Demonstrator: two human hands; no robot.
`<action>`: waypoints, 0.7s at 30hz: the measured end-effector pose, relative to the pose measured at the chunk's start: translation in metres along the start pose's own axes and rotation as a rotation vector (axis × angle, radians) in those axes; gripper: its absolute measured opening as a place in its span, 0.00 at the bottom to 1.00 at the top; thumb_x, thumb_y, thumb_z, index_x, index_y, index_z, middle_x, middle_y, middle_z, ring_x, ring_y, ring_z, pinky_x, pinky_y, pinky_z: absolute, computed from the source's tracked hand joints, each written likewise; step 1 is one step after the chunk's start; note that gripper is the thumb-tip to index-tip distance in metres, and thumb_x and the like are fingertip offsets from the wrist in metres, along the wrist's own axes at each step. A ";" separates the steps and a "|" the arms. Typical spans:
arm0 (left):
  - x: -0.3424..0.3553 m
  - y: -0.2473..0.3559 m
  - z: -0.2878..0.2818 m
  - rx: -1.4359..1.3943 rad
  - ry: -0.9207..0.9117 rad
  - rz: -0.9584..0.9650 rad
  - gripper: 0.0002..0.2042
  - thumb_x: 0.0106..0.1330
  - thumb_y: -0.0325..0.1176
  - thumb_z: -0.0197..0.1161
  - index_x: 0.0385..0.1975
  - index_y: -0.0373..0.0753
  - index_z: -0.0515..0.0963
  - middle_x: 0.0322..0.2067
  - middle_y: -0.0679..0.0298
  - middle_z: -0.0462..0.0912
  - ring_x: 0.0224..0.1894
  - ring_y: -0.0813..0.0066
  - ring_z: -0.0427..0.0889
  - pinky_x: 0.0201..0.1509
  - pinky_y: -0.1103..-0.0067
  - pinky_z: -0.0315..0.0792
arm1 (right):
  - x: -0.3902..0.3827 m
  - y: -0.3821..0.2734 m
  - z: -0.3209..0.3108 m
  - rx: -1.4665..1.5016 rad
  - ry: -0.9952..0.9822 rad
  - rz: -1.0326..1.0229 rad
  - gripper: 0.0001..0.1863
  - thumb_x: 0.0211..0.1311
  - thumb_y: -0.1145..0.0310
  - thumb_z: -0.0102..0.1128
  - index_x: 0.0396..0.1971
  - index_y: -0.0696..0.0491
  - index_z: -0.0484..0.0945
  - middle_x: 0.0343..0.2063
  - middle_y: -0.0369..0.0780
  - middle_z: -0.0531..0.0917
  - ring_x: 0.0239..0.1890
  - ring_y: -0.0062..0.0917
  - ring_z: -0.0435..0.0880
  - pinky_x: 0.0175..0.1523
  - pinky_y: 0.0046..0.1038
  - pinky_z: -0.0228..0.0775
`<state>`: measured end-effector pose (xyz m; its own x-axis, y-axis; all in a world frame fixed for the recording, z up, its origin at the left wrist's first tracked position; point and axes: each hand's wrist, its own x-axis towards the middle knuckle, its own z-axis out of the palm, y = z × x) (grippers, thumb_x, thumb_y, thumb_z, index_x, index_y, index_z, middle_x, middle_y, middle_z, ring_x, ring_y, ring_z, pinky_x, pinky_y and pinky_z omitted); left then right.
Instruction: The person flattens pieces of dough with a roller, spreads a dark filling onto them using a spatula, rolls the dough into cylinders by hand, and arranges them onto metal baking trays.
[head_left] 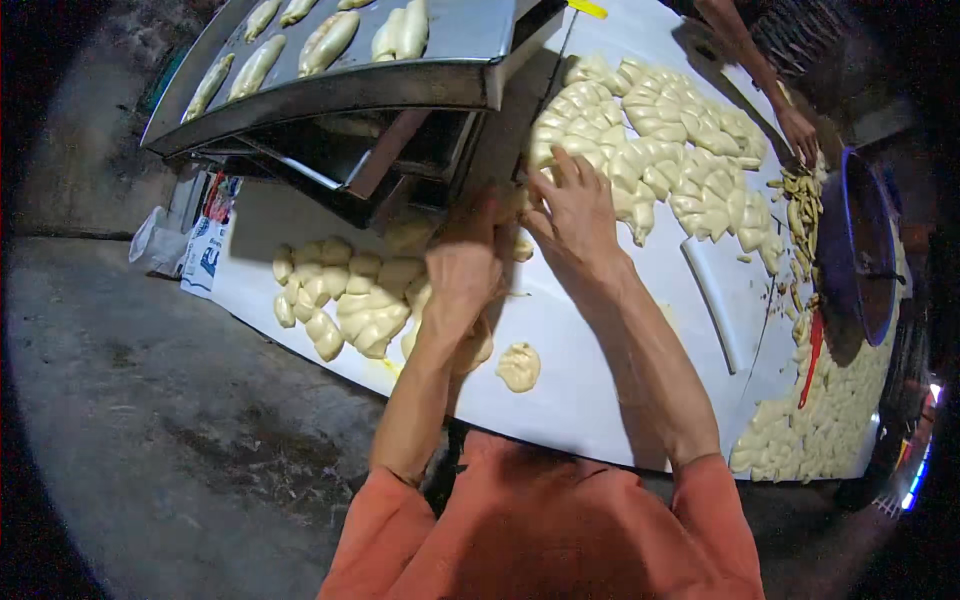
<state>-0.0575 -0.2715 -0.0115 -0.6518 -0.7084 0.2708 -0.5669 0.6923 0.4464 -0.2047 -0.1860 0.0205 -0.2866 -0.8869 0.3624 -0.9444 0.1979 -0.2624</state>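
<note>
My left hand point(465, 255) has its fingers curled in shadow below the metal rack; what they hold is hard to make out. My right hand point(575, 210) is open, fingers apart and bent, beside a small dough piece point(513, 205) between the two hands. Pale, glossy dough pieces lie clustered at left point(365, 310) and beyond my right hand point(670, 110) on a white work surface point(590, 390). One small flattened dough round point(519, 367) sits between my forearms. A white rolling rod point(710, 305) lies to the right.
A metal rack point(480, 85) with a tray of elongated dough rolls stands at upper left. Another person's hand point(797, 128) works at upper right, near filling strips point(798, 215), a purple basin point(858, 250) and a red utensil point(812, 355). More dough pieces point(800, 440) cover the lower right corner.
</note>
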 end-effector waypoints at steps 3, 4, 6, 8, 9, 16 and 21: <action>0.015 -0.001 0.004 -0.058 0.144 0.268 0.25 0.68 0.35 0.62 0.66 0.41 0.71 0.56 0.41 0.77 0.59 0.49 0.78 0.60 0.56 0.72 | 0.012 0.015 0.012 -0.152 -0.145 -0.117 0.24 0.54 0.57 0.70 0.50 0.51 0.81 0.64 0.47 0.71 0.70 0.45 0.63 0.69 0.52 0.56; 0.024 0.002 0.007 -0.062 -0.005 0.166 0.22 0.67 0.36 0.63 0.61 0.41 0.75 0.53 0.44 0.79 0.56 0.50 0.79 0.59 0.57 0.73 | 0.015 0.016 0.007 -0.135 -0.029 -0.226 0.21 0.53 0.59 0.69 0.45 0.54 0.80 0.57 0.47 0.78 0.62 0.44 0.74 0.62 0.47 0.66; 0.029 0.001 0.005 -0.069 -0.151 0.059 0.19 0.66 0.37 0.65 0.56 0.41 0.78 0.50 0.47 0.82 0.54 0.51 0.81 0.57 0.58 0.74 | 0.017 0.027 0.005 0.082 -0.191 -0.166 0.19 0.54 0.61 0.67 0.44 0.55 0.79 0.50 0.46 0.81 0.54 0.44 0.78 0.55 0.45 0.70; 0.032 0.008 -0.013 -0.161 -0.400 -0.035 0.15 0.65 0.38 0.65 0.50 0.42 0.81 0.46 0.51 0.84 0.51 0.52 0.82 0.56 0.59 0.75 | 0.007 0.011 -0.016 0.572 -0.167 0.013 0.16 0.57 0.65 0.61 0.42 0.58 0.76 0.31 0.43 0.83 0.32 0.36 0.82 0.38 0.36 0.73; 0.031 0.004 -0.016 -0.186 -0.479 -0.077 0.14 0.65 0.39 0.65 0.47 0.42 0.82 0.44 0.52 0.84 0.49 0.52 0.83 0.55 0.59 0.75 | 0.004 0.006 -0.015 0.579 -0.174 0.006 0.16 0.57 0.65 0.61 0.42 0.58 0.76 0.31 0.43 0.83 0.32 0.36 0.82 0.38 0.36 0.73; 0.028 0.003 -0.012 -0.243 -0.417 -0.022 0.11 0.66 0.41 0.65 0.43 0.44 0.83 0.40 0.54 0.85 0.44 0.53 0.84 0.46 0.61 0.79 | -0.012 -0.001 -0.008 1.660 -0.198 0.790 0.15 0.63 0.75 0.51 0.47 0.65 0.77 0.31 0.37 0.80 0.27 0.16 0.70 0.32 0.19 0.64; 0.024 -0.002 -0.001 -0.106 -0.295 0.044 0.12 0.66 0.39 0.65 0.46 0.45 0.82 0.44 0.55 0.83 0.48 0.54 0.83 0.48 0.61 0.78 | -0.021 0.004 -0.011 1.499 -0.157 0.849 0.17 0.65 0.73 0.51 0.51 0.65 0.78 0.33 0.37 0.79 0.30 0.17 0.73 0.33 0.20 0.65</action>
<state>-0.0714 -0.2898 -0.0046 -0.8011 -0.5971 0.0399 -0.4894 0.6920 0.5306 -0.2044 -0.1616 0.0216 -0.4814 -0.7965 -0.3660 0.4352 0.1452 -0.8885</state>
